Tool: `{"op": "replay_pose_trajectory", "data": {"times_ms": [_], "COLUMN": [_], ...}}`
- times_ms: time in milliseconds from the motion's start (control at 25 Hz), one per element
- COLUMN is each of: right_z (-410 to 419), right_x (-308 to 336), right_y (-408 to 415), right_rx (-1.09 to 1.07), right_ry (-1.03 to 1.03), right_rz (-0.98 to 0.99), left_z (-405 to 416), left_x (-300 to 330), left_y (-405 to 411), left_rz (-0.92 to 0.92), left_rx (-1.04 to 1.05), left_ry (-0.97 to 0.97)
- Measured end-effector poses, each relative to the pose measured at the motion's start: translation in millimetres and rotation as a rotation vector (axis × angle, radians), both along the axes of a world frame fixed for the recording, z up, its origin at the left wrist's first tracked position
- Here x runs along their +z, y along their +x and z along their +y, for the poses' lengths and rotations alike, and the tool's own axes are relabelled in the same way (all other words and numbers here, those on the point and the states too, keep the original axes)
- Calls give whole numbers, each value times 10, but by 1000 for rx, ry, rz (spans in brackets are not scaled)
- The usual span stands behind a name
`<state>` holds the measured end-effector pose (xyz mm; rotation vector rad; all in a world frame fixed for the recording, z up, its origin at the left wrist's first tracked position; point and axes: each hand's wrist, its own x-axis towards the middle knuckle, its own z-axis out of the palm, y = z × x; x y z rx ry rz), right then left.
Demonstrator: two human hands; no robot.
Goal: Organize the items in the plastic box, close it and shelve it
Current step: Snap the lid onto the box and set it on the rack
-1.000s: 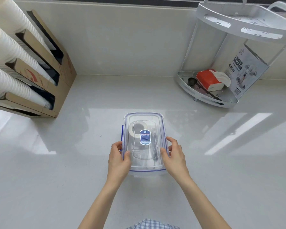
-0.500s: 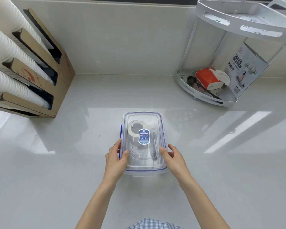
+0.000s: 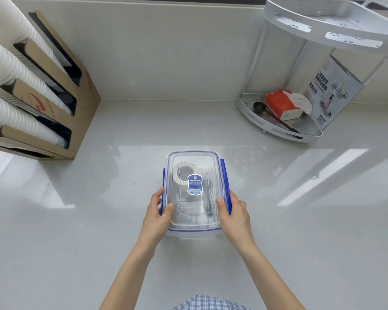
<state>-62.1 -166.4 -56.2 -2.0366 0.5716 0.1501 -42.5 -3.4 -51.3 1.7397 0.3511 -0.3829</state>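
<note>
A clear rectangular plastic box with a transparent lid and blue side latches [image 3: 194, 193] sits on the glossy white countertop [image 3: 300, 220], directly in front of the person and near the counter's near-middle. Its contents look already gathered inside: a roll of pale tape [image 3: 186, 173] shows through the lid at the far end, with some darker and white items beneath that are too blurred to name. The lid is seated on the box, so the organizing seems done and closing is well under way; the long blue latches on both sides appear folded down, though whether they have clicked home cannot be told, and the end latches are unclear. The left hand [image 3: 158, 217] clasps the near left side, thumb lying on the lid's edge and fingers curled round the wall and latch; the right hand [image 3: 234, 217] mirrors it on the near right side, thumb on top, fingers wrapped over the blue latch. Both hands are closed lightly around the box, not empty. Shelving is what remains, and the likely place is the white metal two-tier corner rack [image 3: 278, 121], well apart at the far right. The box's long axis runs straight away from the person toward the back wall, its short near end pointing at their body
</note>
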Motion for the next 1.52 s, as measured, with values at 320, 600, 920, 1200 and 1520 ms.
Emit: {"op": "replay_pose_trajectory", "data": {"times_ms": [320,600,920,1200,1520], "right_z": [41,16,12,7,-3], "right_x": [-21,1,19,2,-4], "right_y": [45,61,58,62,34], "right_rx": [-14,14,28,28,46], "right_ry": [-53,-95,-90,-105,-52], "right_rz": [-37,-54,-44,-35,-12], "left_z": [13,-4,-35,-116,-24], "left_x": [-25,-27,-27,-33,-40], "left_y": [6,29,-41,-84,-2], "left_rz": [13,-13,-55,-124,-45], "left_rx": [-15,15,36,113,54], "left_ry": [24,178,168,145,19]}}
